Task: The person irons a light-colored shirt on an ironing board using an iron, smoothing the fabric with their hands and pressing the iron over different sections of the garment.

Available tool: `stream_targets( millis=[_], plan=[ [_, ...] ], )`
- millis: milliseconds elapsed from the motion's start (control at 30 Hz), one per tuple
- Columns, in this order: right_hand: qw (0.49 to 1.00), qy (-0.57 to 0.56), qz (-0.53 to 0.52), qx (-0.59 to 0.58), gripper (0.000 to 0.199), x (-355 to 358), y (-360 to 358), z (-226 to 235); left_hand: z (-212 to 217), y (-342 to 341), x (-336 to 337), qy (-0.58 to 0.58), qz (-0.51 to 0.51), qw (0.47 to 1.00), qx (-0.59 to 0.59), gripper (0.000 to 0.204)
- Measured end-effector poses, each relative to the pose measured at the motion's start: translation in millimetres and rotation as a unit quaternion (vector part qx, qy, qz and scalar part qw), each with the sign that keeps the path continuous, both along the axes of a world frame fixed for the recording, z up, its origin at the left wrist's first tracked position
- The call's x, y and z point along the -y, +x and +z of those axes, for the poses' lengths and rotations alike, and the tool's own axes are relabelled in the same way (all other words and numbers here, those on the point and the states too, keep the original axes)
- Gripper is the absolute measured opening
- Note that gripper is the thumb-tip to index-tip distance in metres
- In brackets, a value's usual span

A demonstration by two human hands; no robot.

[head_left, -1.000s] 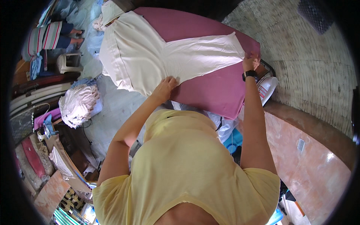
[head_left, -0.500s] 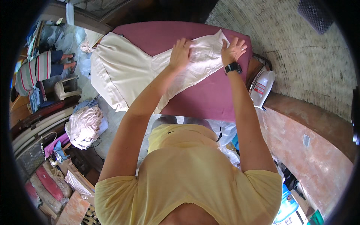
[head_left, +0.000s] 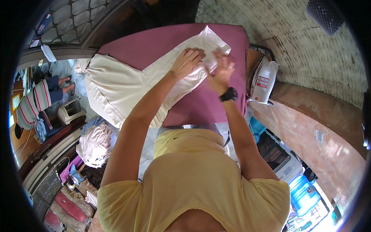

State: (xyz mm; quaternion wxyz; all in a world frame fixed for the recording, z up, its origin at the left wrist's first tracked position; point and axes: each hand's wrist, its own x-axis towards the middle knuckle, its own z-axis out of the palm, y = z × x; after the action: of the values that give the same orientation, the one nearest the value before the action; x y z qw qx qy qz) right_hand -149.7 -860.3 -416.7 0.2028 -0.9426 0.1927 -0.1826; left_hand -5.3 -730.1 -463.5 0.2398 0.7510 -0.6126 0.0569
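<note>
Cream-coloured cloth garment lies across a maroon fabric-covered board, its narrow length mostly flat toward two o'clock under a loosely bent left hand and a blurred, spread-fingered right hand whose contact cannot be told, with folds left in its wide nine-o'clock body.

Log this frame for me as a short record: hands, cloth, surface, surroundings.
Left hand: open, fingers together, over the cream cloth's narrow part
Right hand: blurred, fingers extended, near the narrow part's end; contact unclear
Cream cloth: wide part left, narrow part reaching upper right
Surface: maroon-covered board
Left side: pale cloth pile, person in stripes
Right side: white plastic container
</note>
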Motion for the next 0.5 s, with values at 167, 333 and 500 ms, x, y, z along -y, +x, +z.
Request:
stream_targets(
  millis=[167,333,500],
  plan=[
    [0.889,-0.209,-0.389,-0.120,0.065,98.9,-67.8,40.0,28.4,4.2,6.2,0.095,0.127,0.987,0.004,0.066],
    [0.947,0.051,-0.316,-0.018,0.074,183.2,-109.6,14.4,22.7,41.2,9.9,-0.004,0.126,0.975,-0.184,0.040],
    [0.914,0.276,-0.292,-0.063,0.071,182.5,-121.4,27.3,56.3,88.1,-49.9,-0.131,0.252,0.908,-0.309,0.021]
  ],
)
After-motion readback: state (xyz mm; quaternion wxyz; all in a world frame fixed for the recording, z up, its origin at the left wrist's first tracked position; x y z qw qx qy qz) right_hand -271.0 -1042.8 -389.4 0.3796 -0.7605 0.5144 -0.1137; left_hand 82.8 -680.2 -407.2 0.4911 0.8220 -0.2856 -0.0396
